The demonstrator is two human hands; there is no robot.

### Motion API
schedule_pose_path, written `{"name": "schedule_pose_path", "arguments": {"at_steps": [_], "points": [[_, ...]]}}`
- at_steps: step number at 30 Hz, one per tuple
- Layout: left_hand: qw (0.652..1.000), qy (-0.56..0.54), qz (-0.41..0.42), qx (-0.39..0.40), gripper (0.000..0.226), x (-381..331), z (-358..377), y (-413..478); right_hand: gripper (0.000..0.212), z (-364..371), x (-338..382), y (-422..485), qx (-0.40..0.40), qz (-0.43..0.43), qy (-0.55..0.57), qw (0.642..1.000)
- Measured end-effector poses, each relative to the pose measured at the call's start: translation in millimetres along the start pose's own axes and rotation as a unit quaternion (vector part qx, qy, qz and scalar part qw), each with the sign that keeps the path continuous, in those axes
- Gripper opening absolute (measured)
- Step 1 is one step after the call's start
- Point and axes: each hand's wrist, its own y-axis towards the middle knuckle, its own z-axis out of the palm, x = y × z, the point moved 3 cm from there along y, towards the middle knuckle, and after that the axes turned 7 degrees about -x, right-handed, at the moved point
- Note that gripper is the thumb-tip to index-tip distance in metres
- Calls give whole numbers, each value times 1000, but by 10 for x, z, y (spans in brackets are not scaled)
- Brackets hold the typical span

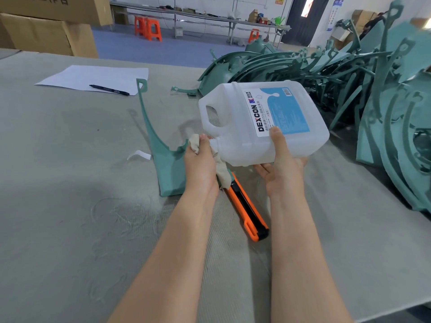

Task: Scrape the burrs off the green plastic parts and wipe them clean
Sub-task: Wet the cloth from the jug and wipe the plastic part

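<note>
Two hands work mid-worktop: left hand [200, 159] pinches one beige cloth [220, 167] against the spout of one tilted translucent plastic jug [233, 127], right hand [283, 164] cradling it; one flat green plastic part [169, 170] and one orange utility knife [247, 210] lie beneath, a green parts pile [349, 89] at the right edge.

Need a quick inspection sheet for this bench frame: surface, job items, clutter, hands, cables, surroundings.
Surface: grey felt-like table, thin shavings scattered near the front.
Job's things: one green part lying flat; pile of green parts at right; orange utility knife lying between the forearms; tilted translucent jug, mouth against a beige cloth.
Clutter: white paper sheet with a black pen on it; small white scrap.
Hands: left hand grips the cloth; right hand holds the jug from below, thumb on the label.
Cables: nothing seen.
Surroundings: cardboard boxes, orange stools, long bench.
</note>
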Motion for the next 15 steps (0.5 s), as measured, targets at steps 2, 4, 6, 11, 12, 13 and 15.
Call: {"name": "schedule_pose_path", "arguments": {"at_steps": [2, 4, 6, 11, 12, 13, 15], "points": [[1000, -5, -5, 3, 22, -1, 4, -7, 82, 2, 0, -3, -2, 1, 1, 1000], [1000, -7, -6, 3, 21, -6, 5, -13, 82, 2, 1, -5, -4, 2, 3, 1000], [1000, -2, -4, 2, 22, -9, 3, -18, 81, 2, 1, -6, -3, 3, 3, 1000], [1000, -8, -11, -2, 22, 7, 2, -3, 84, 3, 3, -14, -6, 4, 2, 1000], [1000, -8, -12, -2, 21, 15, 3, 1, 84, 4, 5, -16, -6, 5, 2, 1000], [1000, -9, -13, -3, 21, 22, 2, 7, 84, 4, 6, -19, -5, 5, 3, 1000], [1000, -10, -12, -7, 22, 32, -1, 19, 84, 7, 7, -23, -5, 5, 4, 1000]]}}
